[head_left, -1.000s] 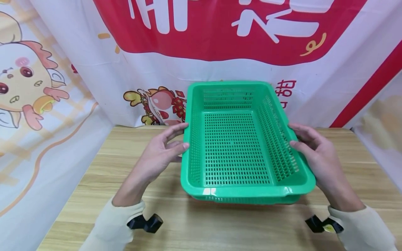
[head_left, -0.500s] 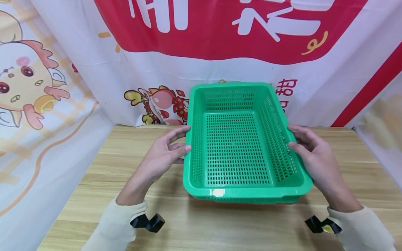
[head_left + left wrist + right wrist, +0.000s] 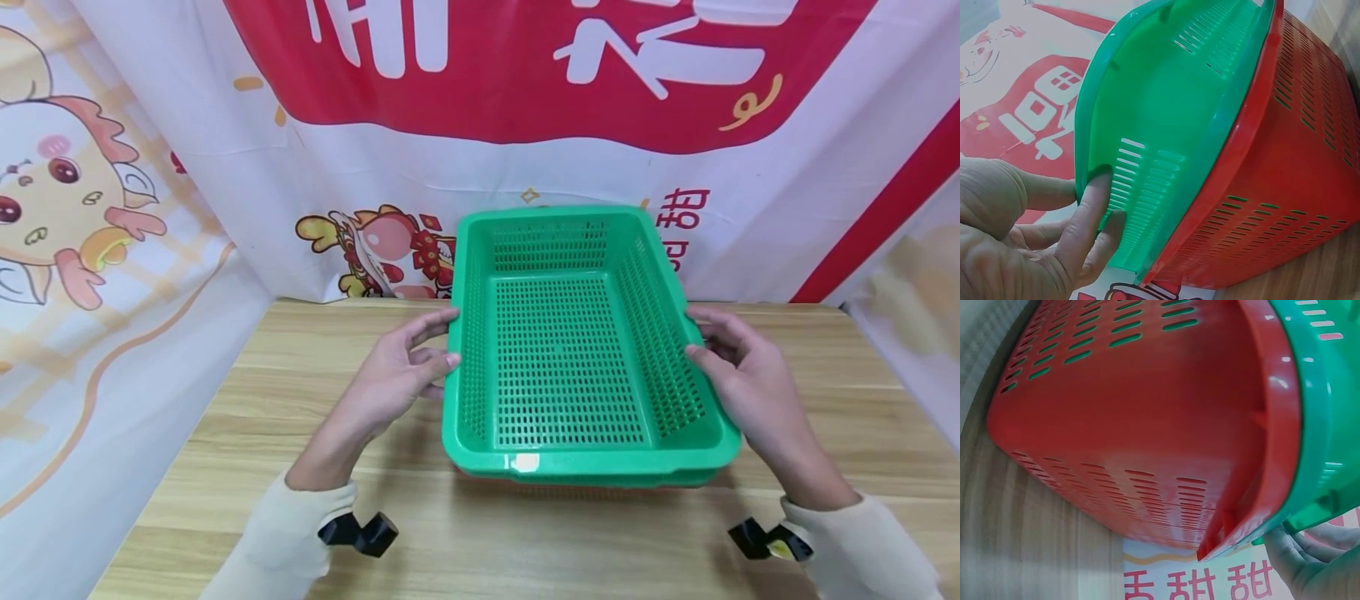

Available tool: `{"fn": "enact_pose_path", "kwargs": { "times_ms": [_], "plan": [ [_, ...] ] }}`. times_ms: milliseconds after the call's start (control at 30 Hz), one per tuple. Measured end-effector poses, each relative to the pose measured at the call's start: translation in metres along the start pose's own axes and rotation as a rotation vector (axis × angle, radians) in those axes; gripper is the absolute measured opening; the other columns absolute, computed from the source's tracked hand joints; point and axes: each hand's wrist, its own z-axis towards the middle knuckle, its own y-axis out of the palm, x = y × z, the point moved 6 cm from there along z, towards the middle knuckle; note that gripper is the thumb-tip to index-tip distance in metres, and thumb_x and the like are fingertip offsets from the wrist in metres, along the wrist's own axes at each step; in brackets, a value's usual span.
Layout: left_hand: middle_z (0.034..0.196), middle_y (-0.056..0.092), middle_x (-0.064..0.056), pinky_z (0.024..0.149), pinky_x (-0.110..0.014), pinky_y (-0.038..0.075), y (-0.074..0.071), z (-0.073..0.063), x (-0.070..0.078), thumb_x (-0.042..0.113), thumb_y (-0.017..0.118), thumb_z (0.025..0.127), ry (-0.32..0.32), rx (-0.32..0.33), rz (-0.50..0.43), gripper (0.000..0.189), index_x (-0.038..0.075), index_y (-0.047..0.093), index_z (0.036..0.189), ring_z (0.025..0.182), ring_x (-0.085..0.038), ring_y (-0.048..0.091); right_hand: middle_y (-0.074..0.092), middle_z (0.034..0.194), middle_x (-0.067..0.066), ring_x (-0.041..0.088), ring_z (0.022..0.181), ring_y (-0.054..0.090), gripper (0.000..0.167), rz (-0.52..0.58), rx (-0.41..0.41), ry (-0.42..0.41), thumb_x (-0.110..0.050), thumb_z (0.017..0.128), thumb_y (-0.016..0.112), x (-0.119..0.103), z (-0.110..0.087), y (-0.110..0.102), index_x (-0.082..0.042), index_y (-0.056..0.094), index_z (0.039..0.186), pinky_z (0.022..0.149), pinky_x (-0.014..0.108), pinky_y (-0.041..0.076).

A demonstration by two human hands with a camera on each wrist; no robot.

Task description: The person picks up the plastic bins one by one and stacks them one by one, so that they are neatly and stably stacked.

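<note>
A green perforated plastic basket (image 3: 615, 461) sits at the top of a stack, with nothing visible inside it. By its left rim my left hand (image 3: 397, 371) holds it, thumb on the rim and fingertips below against the green wall in the left wrist view. On the opposite side, my right hand (image 3: 757, 387) grips the right rim, its fingers partly hidden beneath. Under the top rim shows a second green rim (image 3: 1235, 134), lying along the rim of a red perforated basket (image 3: 1260, 215). The red basket (image 3: 1135, 412) stands on the table, mostly hidden in the head view.
A wood-grain table (image 3: 300, 333) carries the stack. Behind it hangs a printed red and white cloth (image 3: 487, 92), close to the baskets' far side. Another printed cloth (image 3: 142, 292) borders the table at left. Both sleeves carry small black wrist devices (image 3: 367, 533).
The top green basket has sunk slightly, and its far rim sits lower against the cloth. Both hands have moved down with it, the left also a little rightward, keeping their grip.
</note>
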Motion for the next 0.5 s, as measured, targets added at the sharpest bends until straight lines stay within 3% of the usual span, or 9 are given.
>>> {"fn": "enact_pose_path", "kwargs": {
  "times_ms": [167,333,500],
  "plan": [
    [0.159,0.048,-0.010,0.076,-0.035,0.066,0.0014,0.0022,-0.0030,0.006,0.063,0.104,0.002,0.005,0.016,0.060,0.017,0.044,0.159,0.112,-0.026,0.074,0.064,0.131,0.020,0.013,0.102,0.060,0.047,-0.023,0.014,0.016,-0.025,0.108,0.055,0.0023,-0.0004,0.0015,-0.010,0.053,0.153,0.073,0.005,0.052],
    [0.157,0.050,-0.009,0.075,-0.037,0.066,0.0025,0.0041,-0.0057,0.007,0.063,0.104,-0.008,0.016,0.021,0.059,0.018,0.045,0.158,0.107,-0.024,0.074,0.064,0.132,0.023,0.039,0.117,0.062,0.047,-0.037,0.029,0.027,-0.025,0.108,0.057,0.0037,-0.0008,0.0033,-0.008,0.054,0.151,0.072,0.001,0.048],
    [0.155,0.051,-0.007,0.079,-0.044,0.066,0.0042,0.0048,-0.0089,0.009,0.063,0.104,-0.027,0.016,0.025,0.057,0.021,0.046,0.158,0.104,-0.023,0.075,0.065,0.133,0.024,0.039,0.115,0.064,0.045,-0.068,0.053,-0.004,-0.022,0.106,0.060,0.0039,-0.0014,0.0037,-0.004,0.058,0.147,0.073,-0.002,0.045]
  ]
}}
